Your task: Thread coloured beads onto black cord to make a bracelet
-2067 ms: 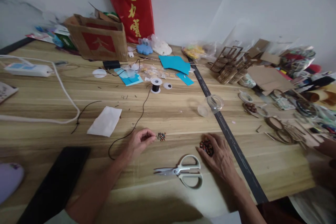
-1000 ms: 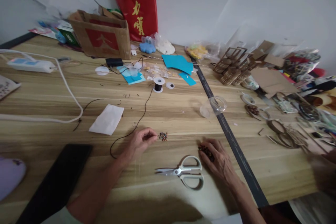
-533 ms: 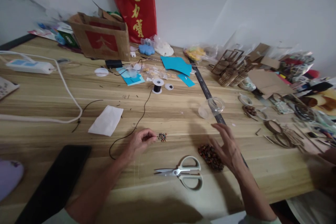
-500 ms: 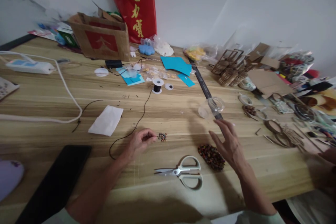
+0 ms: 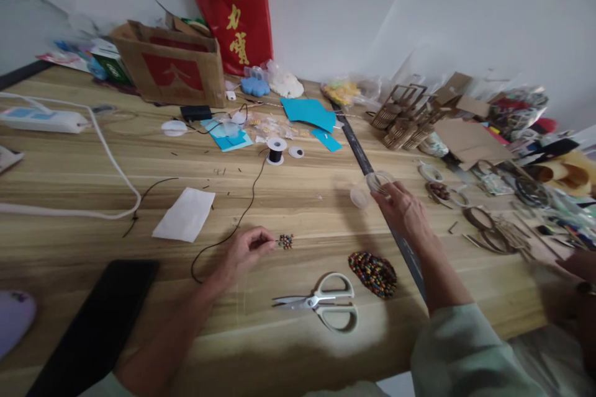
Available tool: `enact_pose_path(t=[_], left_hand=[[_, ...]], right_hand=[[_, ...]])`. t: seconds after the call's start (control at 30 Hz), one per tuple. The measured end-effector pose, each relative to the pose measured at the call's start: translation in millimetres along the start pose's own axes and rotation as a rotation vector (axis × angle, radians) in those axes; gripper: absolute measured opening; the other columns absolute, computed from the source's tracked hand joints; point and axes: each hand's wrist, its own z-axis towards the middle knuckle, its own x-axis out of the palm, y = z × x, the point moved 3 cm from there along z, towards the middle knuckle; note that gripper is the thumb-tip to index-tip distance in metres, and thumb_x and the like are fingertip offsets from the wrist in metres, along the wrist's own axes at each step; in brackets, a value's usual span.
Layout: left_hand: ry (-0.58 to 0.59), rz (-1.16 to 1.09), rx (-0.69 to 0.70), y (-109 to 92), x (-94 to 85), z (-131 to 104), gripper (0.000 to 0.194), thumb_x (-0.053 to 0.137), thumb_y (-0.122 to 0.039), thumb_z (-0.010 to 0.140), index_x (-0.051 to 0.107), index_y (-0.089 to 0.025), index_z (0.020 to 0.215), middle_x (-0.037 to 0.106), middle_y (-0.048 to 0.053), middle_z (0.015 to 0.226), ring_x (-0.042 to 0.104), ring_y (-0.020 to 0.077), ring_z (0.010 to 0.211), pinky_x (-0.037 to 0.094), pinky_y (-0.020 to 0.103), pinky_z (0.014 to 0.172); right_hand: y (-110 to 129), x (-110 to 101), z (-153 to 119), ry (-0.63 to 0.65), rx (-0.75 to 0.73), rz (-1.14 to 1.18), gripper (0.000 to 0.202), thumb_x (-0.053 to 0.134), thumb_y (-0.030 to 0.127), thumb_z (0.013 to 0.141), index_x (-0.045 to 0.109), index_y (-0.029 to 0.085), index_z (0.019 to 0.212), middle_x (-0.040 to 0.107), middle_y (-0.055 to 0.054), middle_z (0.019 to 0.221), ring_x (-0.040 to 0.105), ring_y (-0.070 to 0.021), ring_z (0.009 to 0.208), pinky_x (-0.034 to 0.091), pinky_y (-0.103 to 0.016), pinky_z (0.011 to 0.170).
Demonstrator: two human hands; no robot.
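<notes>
My left hand (image 5: 251, 250) is pinched round the end of a thin black cord (image 5: 254, 194), right beside a small cluster of beads (image 5: 285, 241). The cord runs back to a black spool (image 5: 275, 152). My right hand (image 5: 403, 211) has its fingers closed at the edge of a clear round container (image 5: 378, 181); its fingertips partly hide the rim. A clear lid (image 5: 359, 197) lies just left of that container. Nearer to me are a heap of colourful beads (image 5: 373, 274) and scissors (image 5: 316, 303) with pale handles.
A white paper (image 5: 184, 214) and a black phone-like slab (image 5: 97, 322) lie at left. Behind are a cardboard box (image 5: 172, 74), blue sheets (image 5: 308, 114) and small woven baskets (image 5: 403, 118). Coils and brown strips (image 5: 493, 232) lie at right, near another person's arm.
My right hand has moved forward from beside the bead heap to the clear container, and its fingers have closed there. My left hand keeps its pinch beside the small beads.
</notes>
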Motion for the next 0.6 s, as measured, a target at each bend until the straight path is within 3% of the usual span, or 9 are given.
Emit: enact_pose_path(t=[0.6], left_hand=[[0.001,-0.044,0.001,9,1.0,1,0.016,0.065,-0.031,0.072,0.062,-0.015,0.071,0.060,-0.001,0.064,0.054,0.0119,0.061,0.043,0.022,0.058]], right_hand=[[-15,-43,-85,0.120,0.030,-0.098,0.052,0.029,0.059,0.095,0.054,0.021,0.070,0.055,-0.004,0.071,0.055,-0.0162,0.056,0.027,-0.026,0.048]])
